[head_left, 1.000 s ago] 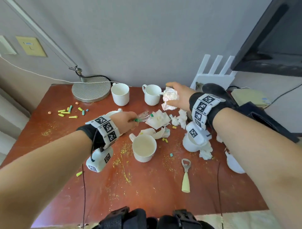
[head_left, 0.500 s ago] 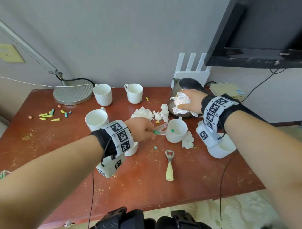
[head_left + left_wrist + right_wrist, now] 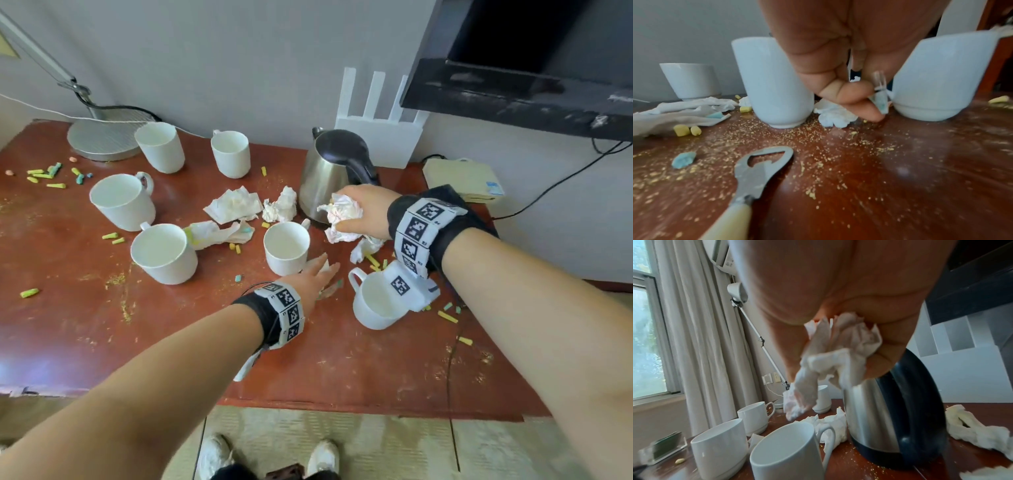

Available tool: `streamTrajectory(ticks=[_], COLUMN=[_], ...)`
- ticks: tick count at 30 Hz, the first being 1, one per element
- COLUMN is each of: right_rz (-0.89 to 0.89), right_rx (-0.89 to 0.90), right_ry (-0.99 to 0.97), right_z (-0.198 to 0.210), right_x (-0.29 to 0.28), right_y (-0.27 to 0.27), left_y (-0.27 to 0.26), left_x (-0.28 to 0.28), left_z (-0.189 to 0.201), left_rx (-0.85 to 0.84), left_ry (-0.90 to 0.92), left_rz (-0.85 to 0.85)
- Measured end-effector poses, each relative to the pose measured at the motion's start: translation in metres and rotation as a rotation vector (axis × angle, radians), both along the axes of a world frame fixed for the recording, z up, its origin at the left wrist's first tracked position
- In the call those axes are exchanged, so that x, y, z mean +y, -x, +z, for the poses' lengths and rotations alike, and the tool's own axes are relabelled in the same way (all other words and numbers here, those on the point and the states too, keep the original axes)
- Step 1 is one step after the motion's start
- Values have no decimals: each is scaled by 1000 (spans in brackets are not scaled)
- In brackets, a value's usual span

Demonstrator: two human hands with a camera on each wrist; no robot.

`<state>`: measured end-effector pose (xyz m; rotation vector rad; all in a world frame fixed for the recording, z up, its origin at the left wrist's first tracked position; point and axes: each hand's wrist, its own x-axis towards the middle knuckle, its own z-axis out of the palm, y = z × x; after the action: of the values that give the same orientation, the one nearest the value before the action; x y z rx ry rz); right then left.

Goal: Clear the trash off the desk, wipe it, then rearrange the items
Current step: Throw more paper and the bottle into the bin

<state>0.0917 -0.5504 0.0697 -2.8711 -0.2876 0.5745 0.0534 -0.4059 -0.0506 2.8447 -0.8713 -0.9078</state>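
Reddish-brown desk (image 3: 342, 370) against a grey wall, strewn with crumbs, coloured bits and crumpled tissues. Right hand (image 3: 363, 209), right of centre in the head view, curled round a tissue wad (image 3: 340, 214) directly in front of the steel kettle (image 3: 325, 171). Left hand (image 3: 313, 277), at frame centre, reaching low between two white mugs, pinching a small clear wrapper (image 3: 880, 95) between fingers in the left-wrist view while its fingertips come down on a loose tissue scrap (image 3: 833, 116) on the wood. Risks, as a judgement: dropping the wrapper when grabbing the scrap with the same fingers; knocking the centre mug (image 3: 287, 246) or the lower-right mug (image 3: 373, 305), both just beside the hand; nudging the kettle with the right knuckles. More tissue left of the kettle (image 3: 234, 205) and beside another mug (image 3: 163, 251), so trash clearing far from done. Bottle opener (image 3: 756, 172) lying near the left wrist, lamp base (image 3: 102, 138) at upper left, white router (image 3: 378, 137) behind the kettle. Mugs crowding the centre, blocking any sweeping motion.
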Motion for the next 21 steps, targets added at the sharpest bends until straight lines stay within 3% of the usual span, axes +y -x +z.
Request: streamTrajectory(ticks=[3,7,16,21], right_rz=[22,15,40,-4], right_rx=[-21,-6,26,-11], right_ry=[-25,-65,-93,-86], right_z=[-4,-11,-14,-9], right_x=[-13,-27,-33,-48], right_y=[-5,-8,-7,-7], left_y=[-6,-4,-1,-3], left_x=[-12,-15,-23,-20], left_z=[-9,-18,-11,-6], left_rx=[55,18,52,-110], left_ry=[-31,-57,-207,44], left_rz=[157,240,132,252])
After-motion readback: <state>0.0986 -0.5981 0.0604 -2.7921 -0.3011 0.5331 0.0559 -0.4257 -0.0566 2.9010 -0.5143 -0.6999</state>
